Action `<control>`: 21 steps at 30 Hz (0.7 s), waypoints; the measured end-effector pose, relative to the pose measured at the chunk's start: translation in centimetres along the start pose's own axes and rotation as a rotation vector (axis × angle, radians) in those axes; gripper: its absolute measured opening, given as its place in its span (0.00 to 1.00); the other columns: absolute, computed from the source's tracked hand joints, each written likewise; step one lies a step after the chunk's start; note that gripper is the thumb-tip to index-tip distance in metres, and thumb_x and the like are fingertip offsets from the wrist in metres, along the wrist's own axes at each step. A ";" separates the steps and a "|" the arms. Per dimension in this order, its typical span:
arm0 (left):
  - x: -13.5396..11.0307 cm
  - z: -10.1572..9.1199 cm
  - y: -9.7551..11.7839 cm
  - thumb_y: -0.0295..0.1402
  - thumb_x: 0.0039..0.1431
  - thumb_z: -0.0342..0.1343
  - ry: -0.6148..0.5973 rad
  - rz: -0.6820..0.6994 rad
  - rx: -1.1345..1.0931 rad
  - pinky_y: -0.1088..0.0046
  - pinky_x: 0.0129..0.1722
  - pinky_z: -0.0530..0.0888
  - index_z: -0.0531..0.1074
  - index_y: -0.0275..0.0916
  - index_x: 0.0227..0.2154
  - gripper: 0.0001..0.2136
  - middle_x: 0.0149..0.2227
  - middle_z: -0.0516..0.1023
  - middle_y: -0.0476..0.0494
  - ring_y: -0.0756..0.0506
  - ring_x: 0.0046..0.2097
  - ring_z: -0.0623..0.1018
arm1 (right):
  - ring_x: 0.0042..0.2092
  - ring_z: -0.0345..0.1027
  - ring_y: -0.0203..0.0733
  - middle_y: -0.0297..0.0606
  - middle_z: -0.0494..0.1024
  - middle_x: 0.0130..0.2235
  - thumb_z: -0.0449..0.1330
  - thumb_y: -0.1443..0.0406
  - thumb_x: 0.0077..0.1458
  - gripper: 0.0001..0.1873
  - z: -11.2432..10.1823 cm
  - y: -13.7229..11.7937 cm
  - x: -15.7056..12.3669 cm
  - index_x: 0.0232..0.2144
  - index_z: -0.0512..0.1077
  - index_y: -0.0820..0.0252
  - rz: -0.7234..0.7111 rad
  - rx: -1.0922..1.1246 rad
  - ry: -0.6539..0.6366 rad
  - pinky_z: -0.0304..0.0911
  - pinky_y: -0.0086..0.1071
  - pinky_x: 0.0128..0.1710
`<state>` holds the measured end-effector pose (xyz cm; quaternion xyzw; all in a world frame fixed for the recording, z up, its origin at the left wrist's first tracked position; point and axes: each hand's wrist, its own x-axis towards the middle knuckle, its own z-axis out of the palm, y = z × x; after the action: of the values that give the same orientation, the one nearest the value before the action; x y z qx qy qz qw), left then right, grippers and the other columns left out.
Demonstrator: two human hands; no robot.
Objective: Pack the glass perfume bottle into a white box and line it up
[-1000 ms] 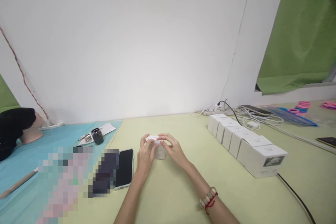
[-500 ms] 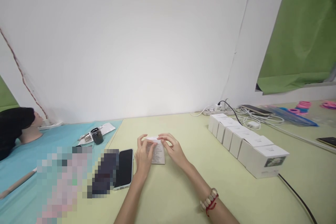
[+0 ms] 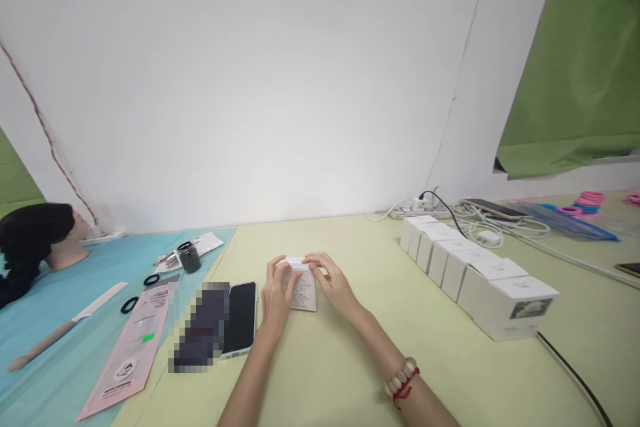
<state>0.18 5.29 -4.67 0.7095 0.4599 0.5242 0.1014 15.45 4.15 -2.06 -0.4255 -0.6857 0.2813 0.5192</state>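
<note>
Both hands held a small printed packet (image 3: 303, 290) near the middle of the table (image 3: 345, 367), a little toward its far edge. The left hand (image 3: 277, 299) was curled round the packet's left side with the thumb on its face. The right hand (image 3: 334, 284) pinched the top right corner with its fingertips. The packet's lower edge seemed to rest on the table, probably to steady it with the print tilted up for reading. A phone (image 3: 241, 317) lay face up just left of the left hand, and a row of white boxes (image 3: 475, 270) ran along the right side, well apart.
</note>
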 end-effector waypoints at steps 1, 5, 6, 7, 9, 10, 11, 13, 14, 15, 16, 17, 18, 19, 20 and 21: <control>0.0 -0.1 0.0 0.38 0.59 0.47 -0.002 0.006 0.004 0.77 0.36 0.70 0.64 0.39 0.42 0.12 0.50 0.62 0.43 0.51 0.45 0.70 | 0.47 0.61 0.36 0.40 0.65 0.46 0.48 0.57 0.59 0.16 0.0 -0.1 0.0 0.44 0.68 0.56 0.006 0.011 0.002 0.64 0.26 0.37; 0.1 -0.4 0.3 0.38 0.58 0.48 -0.011 0.071 0.040 0.77 0.35 0.70 0.65 0.38 0.42 0.12 0.51 0.62 0.41 0.50 0.45 0.71 | 0.44 0.62 0.37 0.41 0.66 0.45 0.52 0.57 0.56 0.15 0.2 -0.6 -0.1 0.42 0.69 0.58 0.043 0.075 0.026 0.66 0.26 0.34; 0.1 -0.4 0.3 0.39 0.57 0.49 -0.016 0.089 0.056 0.77 0.35 0.71 0.65 0.37 0.41 0.12 0.51 0.62 0.40 0.50 0.45 0.71 | 0.44 0.62 0.37 0.41 0.67 0.44 0.53 0.57 0.55 0.15 0.3 -0.7 -0.1 0.40 0.70 0.59 0.053 0.086 0.036 0.66 0.26 0.34; 0.1 -0.4 0.4 0.40 0.57 0.50 -0.026 0.102 0.073 0.77 0.34 0.71 0.65 0.37 0.41 0.13 0.51 0.62 0.40 0.50 0.44 0.71 | 0.45 0.62 0.38 0.41 0.67 0.44 0.54 0.57 0.54 0.15 0.4 -0.8 -0.1 0.39 0.71 0.59 0.061 0.096 0.047 0.66 0.26 0.35; 0.1 -0.4 0.5 0.41 0.56 0.50 -0.052 0.109 0.113 0.78 0.32 0.71 0.66 0.37 0.40 0.13 0.52 0.61 0.40 0.50 0.44 0.71 | 0.46 0.62 0.38 0.42 0.68 0.44 0.55 0.57 0.53 0.15 0.5 -0.8 0.0 0.37 0.72 0.60 0.075 0.120 0.067 0.66 0.26 0.35; 0.1 -0.3 0.5 0.41 0.57 0.50 -0.064 0.110 0.136 0.78 0.31 0.71 0.67 0.38 0.39 0.13 0.52 0.61 0.41 0.50 0.43 0.72 | 0.46 0.62 0.39 0.42 0.68 0.44 0.55 0.56 0.53 0.15 0.5 -0.7 0.0 0.37 0.73 0.59 0.081 0.131 0.074 0.66 0.26 0.35; 0.1 -0.3 0.5 0.41 0.57 0.49 -0.075 0.111 0.159 0.78 0.30 0.71 0.68 0.39 0.39 0.12 0.53 0.61 0.42 0.50 0.44 0.72 | 0.46 0.62 0.39 0.42 0.68 0.44 0.55 0.56 0.53 0.15 0.6 -0.6 0.1 0.37 0.73 0.59 0.084 0.141 0.078 0.66 0.26 0.35; 0.0 -0.2 0.5 0.41 0.58 0.48 -0.087 0.120 0.193 0.78 0.31 0.71 0.69 0.42 0.39 0.12 0.55 0.60 0.45 0.50 0.44 0.72 | 0.46 0.63 0.38 0.41 0.69 0.44 0.55 0.56 0.54 0.15 0.6 -0.4 0.2 0.38 0.73 0.59 0.079 0.151 0.073 0.65 0.26 0.36; -0.1 -0.2 0.6 0.41 0.58 0.48 -0.085 0.124 0.202 0.78 0.32 0.72 0.70 0.43 0.40 0.11 0.55 0.59 0.46 0.50 0.44 0.72 | 0.46 0.63 0.38 0.41 0.69 0.44 0.54 0.56 0.55 0.15 0.6 -0.3 0.2 0.38 0.72 0.59 0.074 0.151 0.064 0.65 0.26 0.36; -0.1 -0.2 0.6 0.40 0.59 0.48 -0.082 0.125 0.208 0.77 0.34 0.72 0.70 0.44 0.40 0.11 0.56 0.58 0.46 0.51 0.44 0.72 | 0.46 0.63 0.38 0.41 0.69 0.44 0.53 0.56 0.55 0.16 0.5 -0.2 0.3 0.38 0.72 0.60 0.069 0.149 0.057 0.65 0.26 0.37; -0.1 -0.2 0.7 0.40 0.59 0.47 -0.076 0.124 0.211 0.77 0.35 0.72 0.70 0.45 0.41 0.11 0.57 0.57 0.47 0.51 0.44 0.72 | 0.46 0.63 0.38 0.42 0.69 0.44 0.52 0.56 0.56 0.16 0.5 -0.2 0.2 0.39 0.72 0.59 0.067 0.142 0.047 0.65 0.27 0.36; -0.1 -0.2 0.7 0.40 0.59 0.47 -0.070 0.121 0.210 0.76 0.36 0.73 0.70 0.45 0.41 0.12 0.57 0.56 0.46 0.51 0.44 0.72 | 0.47 0.63 0.38 0.42 0.68 0.44 0.52 0.56 0.56 0.16 0.3 -0.2 0.2 0.39 0.72 0.59 0.064 0.122 0.039 0.65 0.27 0.36; -0.1 -0.3 0.7 0.40 0.59 0.47 -0.066 0.117 0.204 0.76 0.37 0.73 0.71 0.44 0.41 0.12 0.57 0.55 0.46 0.51 0.44 0.72 | 0.47 0.62 0.38 0.41 0.68 0.45 0.52 0.56 0.56 0.16 0.2 -0.3 0.2 0.39 0.71 0.59 0.056 0.080 0.039 0.65 0.27 0.36; -0.1 -0.3 0.8 0.39 0.59 0.46 -0.066 0.111 0.190 0.75 0.38 0.73 0.71 0.44 0.41 0.12 0.57 0.55 0.45 0.50 0.45 0.72 | 0.48 0.62 0.38 0.40 0.68 0.46 0.52 0.56 0.56 0.15 -0.1 -0.5 0.1 0.39 0.72 0.57 0.037 0.012 0.042 0.65 0.28 0.38; -0.1 -0.3 0.8 0.39 0.60 0.46 -0.071 0.106 0.169 0.75 0.39 0.73 0.71 0.43 0.41 0.12 0.57 0.55 0.44 0.50 0.45 0.72 | 0.47 0.63 0.38 0.39 0.68 0.46 0.53 0.57 0.56 0.14 -0.4 -0.8 0.1 0.39 0.72 0.56 0.007 -0.078 0.045 0.64 0.29 0.40; -0.1 -0.3 0.8 0.38 0.60 0.46 -0.077 0.099 0.143 0.74 0.40 0.73 0.71 0.43 0.41 0.12 0.57 0.55 0.43 0.49 0.46 0.71 | 0.47 0.63 0.37 0.37 0.69 0.45 0.53 0.59 0.55 0.12 -0.8 -1.1 0.2 0.38 0.72 0.55 -0.030 -0.177 0.044 0.63 0.30 0.42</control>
<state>0.33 4.69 -4.12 0.7564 0.4564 0.4667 0.0423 15.86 3.76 -0.83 -0.4655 -0.7028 0.2021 0.4986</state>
